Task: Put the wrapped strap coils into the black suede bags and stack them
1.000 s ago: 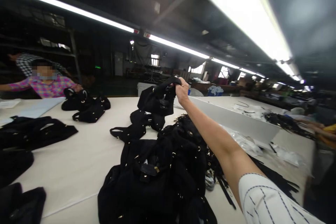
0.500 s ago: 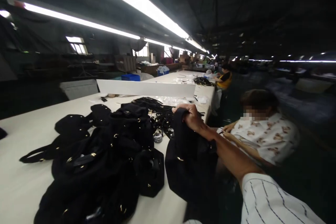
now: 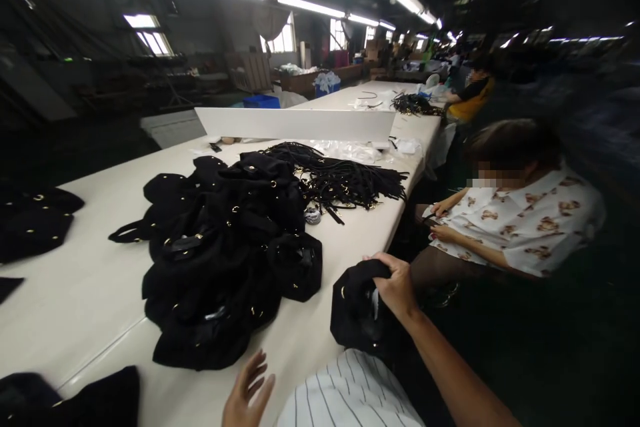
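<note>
My right hand (image 3: 397,285) grips the upper edge of a black cloth bag (image 3: 347,310) with gold metal fittings. That bag hangs at the right edge of the table, its lower end partly hidden by my striped sleeve. At the bottom of the view, my left hand (image 3: 249,392) holds nothing, its fingers curved and apart, just in front of a heap of similar black bags (image 3: 215,253). Many of these have gold eyelets, and several show greyish linings or paper inside.
Thin black straps with gold clips (image 3: 350,181) lie in a bundle behind the heap. A long white board (image 3: 295,125) stands across the table (image 3: 310,353). More black pieces (image 3: 37,223) lie on the left. A seated co-worker (image 3: 525,213) is close by on the right.
My right hand has lowered the raised bag towards the table's edge. My left hand has come into view at the bottom. The camera has tilted downward.
</note>
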A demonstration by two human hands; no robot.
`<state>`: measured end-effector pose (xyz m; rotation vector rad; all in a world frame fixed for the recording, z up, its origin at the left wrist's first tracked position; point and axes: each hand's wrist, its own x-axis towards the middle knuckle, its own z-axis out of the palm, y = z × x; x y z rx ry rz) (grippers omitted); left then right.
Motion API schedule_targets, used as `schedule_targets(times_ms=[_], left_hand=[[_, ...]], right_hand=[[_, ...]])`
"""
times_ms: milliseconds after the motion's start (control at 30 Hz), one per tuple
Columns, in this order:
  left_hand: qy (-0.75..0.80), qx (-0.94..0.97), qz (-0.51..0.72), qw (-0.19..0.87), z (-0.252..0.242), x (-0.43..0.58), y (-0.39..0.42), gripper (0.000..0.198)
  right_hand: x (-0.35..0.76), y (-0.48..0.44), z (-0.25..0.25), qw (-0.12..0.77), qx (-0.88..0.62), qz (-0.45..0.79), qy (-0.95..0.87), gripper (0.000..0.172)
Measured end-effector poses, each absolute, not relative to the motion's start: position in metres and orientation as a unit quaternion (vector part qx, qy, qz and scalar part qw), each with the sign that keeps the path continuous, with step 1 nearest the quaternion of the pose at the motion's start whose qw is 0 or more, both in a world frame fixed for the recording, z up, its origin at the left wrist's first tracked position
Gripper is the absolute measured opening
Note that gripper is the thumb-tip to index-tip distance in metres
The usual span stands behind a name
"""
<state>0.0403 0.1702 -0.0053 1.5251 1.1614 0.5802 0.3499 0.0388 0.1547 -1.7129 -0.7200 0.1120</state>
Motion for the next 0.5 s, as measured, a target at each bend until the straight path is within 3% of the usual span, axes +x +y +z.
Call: schedule_targets(times_ms=[200, 333, 500], left_hand=[[0.322, 0.713, 0.198, 0.591, 0.007, 0.100, 0.158, 0.101], [0.334, 0.732, 0.224, 0.549, -0.003, 0.109, 0.170, 0.100], [0.374, 0.721, 0.238, 0.533, -0.017, 0.108, 0.172, 0.103]], right_hand=[[0.293, 0.092, 0.141, 0.634, -0.700, 0.179, -0.276, 0.019], [0.261, 0.116, 0.122, 0.634, -0.669, 0.258, -0.290, 0.010], [0.246, 0.127, 0.102, 0.605, -0.663, 0.315, -0.308, 0.011]])
